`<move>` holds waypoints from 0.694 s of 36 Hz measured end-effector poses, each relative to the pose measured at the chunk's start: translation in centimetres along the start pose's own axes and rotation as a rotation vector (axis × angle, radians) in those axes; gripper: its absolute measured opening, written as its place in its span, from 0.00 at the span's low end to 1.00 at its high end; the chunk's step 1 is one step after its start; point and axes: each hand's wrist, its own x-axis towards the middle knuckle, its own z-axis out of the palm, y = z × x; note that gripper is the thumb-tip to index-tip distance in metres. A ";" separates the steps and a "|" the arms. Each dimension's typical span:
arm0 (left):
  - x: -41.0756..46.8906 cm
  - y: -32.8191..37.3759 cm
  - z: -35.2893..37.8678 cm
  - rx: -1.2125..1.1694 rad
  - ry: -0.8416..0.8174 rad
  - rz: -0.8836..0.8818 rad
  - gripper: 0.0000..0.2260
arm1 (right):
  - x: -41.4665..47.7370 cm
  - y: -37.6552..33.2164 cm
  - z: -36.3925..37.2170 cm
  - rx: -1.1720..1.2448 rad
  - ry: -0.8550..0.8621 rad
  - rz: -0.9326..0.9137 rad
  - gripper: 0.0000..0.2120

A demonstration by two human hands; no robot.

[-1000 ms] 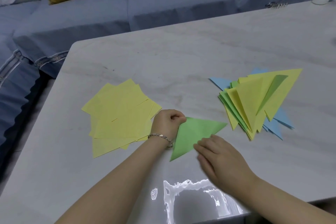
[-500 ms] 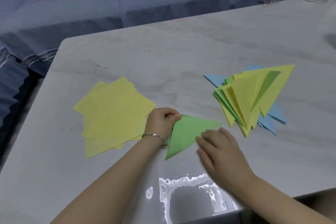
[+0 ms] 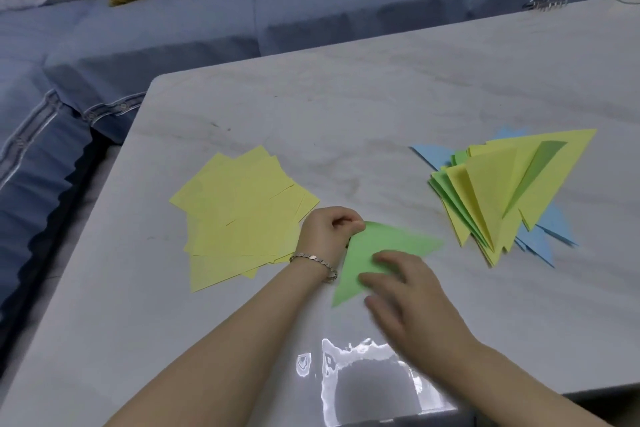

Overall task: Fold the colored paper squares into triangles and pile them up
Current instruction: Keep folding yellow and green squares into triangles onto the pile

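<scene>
The green triangle [image 3: 375, 241] lies flat on the bench [image 3: 346, 114], between the two grips. The left grip [image 3: 329, 232] is curled and pinches the triangle's upper corner. The right grip [image 3: 412, 298] is released, with its fingers laid flat on the paper's near half (it is blurred, so the exact contact is hard to read).

The step in hand looks like creasing the fold. To do it well, keep the pinched corners aligned and run the flat fingers firmly along the folded edge. Just left of the left grip lies the stack of yellow squares [image 3: 239, 218]. Well right of the right grip sits the pile of folded triangles [image 3: 502, 191].
</scene>
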 end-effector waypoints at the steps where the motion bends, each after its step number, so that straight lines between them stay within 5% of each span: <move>1: -0.3 0.2 -0.2 -0.033 0.008 0.010 0.14 | 0.5 0.3 -0.8 -0.004 0.053 0.085 0.16; 5: -2.0 1.7 -0.9 -0.135 0.055 0.083 0.14 | 2.7 0.9 -4.1 0.053 -0.034 0.253 0.29; 8: -3.4 2.9 -1.6 -0.080 0.021 0.167 0.14 | 3.5 0.4 -5.7 0.146 -0.137 0.230 0.21; 12: -4.4 2.6 -3.6 0.140 0.079 0.357 0.03 | 3.8 1.6 -7.4 0.075 0.093 0.159 0.19; 14: -3.9 1.5 -5.1 0.397 0.155 0.380 0.11 | 4.2 3.1 -8.3 0.057 0.274 0.210 0.10; 17: -2.8 -0.4 -7.2 0.661 0.182 0.212 0.21 | 5.0 5.4 -9.0 -0.046 0.337 0.423 0.13; 20: -1.5 -1.5 -8.5 0.774 0.198 -0.020 0.31 | 5.1 6.9 -7.9 -0.173 0.165 0.605 0.14; 25: 0.9 -2.1 -10.2 0.874 0.213 -0.182 0.32 | 4.8 6.5 -5.7 -0.428 0.095 0.591 0.07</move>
